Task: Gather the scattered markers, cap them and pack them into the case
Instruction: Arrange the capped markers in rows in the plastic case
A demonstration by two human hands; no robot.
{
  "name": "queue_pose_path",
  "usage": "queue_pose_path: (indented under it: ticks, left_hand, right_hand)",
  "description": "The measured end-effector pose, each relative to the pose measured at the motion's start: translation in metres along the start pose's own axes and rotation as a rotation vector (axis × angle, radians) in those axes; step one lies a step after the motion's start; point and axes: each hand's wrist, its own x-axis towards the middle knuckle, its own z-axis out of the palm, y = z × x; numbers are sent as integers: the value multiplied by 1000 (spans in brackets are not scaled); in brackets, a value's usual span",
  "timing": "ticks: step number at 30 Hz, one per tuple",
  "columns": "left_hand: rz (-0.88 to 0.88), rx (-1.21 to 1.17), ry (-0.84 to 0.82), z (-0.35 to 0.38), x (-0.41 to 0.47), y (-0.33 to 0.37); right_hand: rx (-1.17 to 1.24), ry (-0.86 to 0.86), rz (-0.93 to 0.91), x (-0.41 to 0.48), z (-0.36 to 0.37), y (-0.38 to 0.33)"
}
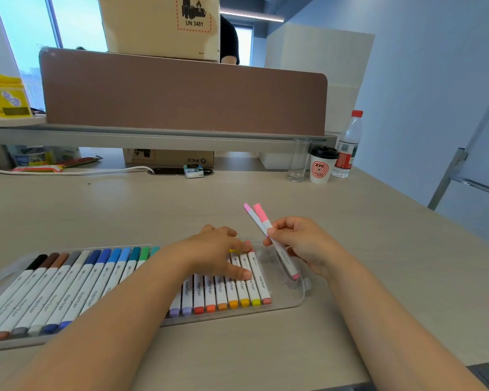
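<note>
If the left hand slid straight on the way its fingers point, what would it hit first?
Probably the right hand, gripping two pink markers just beyond the left hand's fingertips, over the case's empty end. Depth is unclear, so it might pass underneath.

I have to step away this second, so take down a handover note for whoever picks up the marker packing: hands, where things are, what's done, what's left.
Left hand: open, fingers resting flat on the packed markers near the right end of the case.
Right hand: holds two pink markers above the case's right end, pink caps showing on their upper ends.
Done: a long row of markers, capped, lies side by side in the case, black through to orange-pink.
Left: lay the two pink markers into the free space at the right end.
</note>
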Motion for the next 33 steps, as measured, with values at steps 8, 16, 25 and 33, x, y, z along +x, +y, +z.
queue_pose_path:
  ticks: [8, 16, 25, 33]
  left_hand:
    - [-1, -22, 2, 0, 1, -1]
    - [-9, -33, 1, 1, 2, -2]
    - [-3, -21, -4, 0, 2, -1]
    - [1, -38, 9, 1, 2, -2]
  right_hand:
    - [59, 32, 31, -1, -1, 0]
    - [-113, 3, 73, -2, 4, -2]
    - [-335, 79, 9, 0, 14, 3]
    - [-515, -9, -57, -6, 12, -2]
